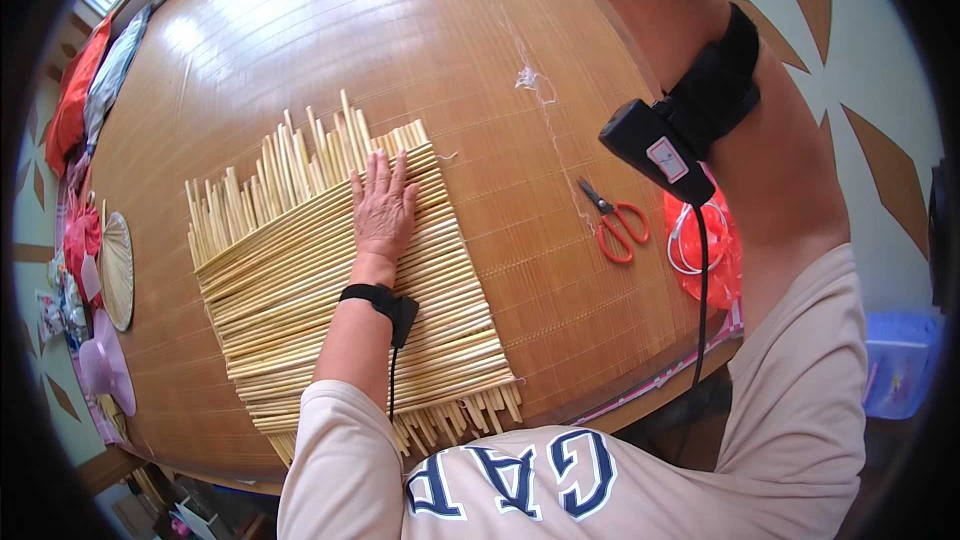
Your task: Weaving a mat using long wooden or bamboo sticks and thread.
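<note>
The left hand (pixel 383 208) lies flat, palm down, fingers spread a little, pressing on a woven mat of pale reeds (pixel 340 290); it pinches nothing. The mat sits on the near left part of a big brown bamboo-topped table (pixel 300 40), its near edge close to the person's chest, and its loose reed ends stick out past the woven part on the far side and at the near edge. A black strap (pixel 368 294) with a small box and cable circles the left wrist. The right arm (pixel 740 140) is raised to the far right, and its hand is out of the picture past the top edge, so its grip cannot be told. A black band (pixel 715 90) with a small black device is strapped to that forearm. A thin white thread (pixel 535 85) runs down across the table from the far side, possibly from the raised hand. Red-handled scissors (pixel 615 223) lie on the table right of the mat, well apart from it, and just right of them is a red bag (pixel 712 245) with a white cord. At the far left edge lie a round woven fan (pixel 117 270) and a pink hat (pixel 100 365).
</note>
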{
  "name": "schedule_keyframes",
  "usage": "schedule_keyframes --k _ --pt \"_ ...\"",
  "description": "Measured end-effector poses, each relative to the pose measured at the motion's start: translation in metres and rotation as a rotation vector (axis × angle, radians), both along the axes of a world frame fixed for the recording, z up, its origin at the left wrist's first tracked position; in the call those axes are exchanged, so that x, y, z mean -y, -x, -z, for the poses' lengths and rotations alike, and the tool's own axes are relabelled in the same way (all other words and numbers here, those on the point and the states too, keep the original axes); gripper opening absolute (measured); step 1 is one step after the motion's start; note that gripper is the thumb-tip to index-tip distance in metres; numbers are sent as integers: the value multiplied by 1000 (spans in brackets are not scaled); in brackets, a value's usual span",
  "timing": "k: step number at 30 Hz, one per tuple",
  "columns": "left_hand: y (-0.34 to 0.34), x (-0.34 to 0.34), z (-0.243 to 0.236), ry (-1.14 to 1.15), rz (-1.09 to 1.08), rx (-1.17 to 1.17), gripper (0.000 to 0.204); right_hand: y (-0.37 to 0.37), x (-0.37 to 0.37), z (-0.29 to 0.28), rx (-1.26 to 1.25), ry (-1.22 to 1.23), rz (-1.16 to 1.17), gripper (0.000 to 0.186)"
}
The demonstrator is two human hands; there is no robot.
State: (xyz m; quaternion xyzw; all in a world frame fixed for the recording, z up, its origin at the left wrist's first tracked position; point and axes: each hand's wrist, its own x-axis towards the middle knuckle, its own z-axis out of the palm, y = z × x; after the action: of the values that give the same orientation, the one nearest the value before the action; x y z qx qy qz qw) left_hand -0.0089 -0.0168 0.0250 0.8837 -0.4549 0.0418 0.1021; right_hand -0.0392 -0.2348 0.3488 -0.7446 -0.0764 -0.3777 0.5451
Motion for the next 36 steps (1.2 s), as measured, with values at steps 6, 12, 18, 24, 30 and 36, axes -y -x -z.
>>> schedule_keyframes --k 6,12,18,24,30,36 --pt "5 7 -10 55 30 -103 85 0 -78 -25 157 -213 -69 15" --pt "-5 -5 -20 92 45 -247 91 44 -134 82 -326 -316 -549 13" --pt "-2 1 -10 118 14 -200 80 171 -179 175 -961 -398 -859 12" --pt "-2 5 -5 122 -21 -219 59 252 -156 138 -1024 -490 -851 12" --pt "-7 1 1 105 -27 -166 60 367 -123 54 -937 -628 -338 12" --pt "-6 -1 -3 71 -46 -168 55 485 -111 -7 -61 -725 87 14"
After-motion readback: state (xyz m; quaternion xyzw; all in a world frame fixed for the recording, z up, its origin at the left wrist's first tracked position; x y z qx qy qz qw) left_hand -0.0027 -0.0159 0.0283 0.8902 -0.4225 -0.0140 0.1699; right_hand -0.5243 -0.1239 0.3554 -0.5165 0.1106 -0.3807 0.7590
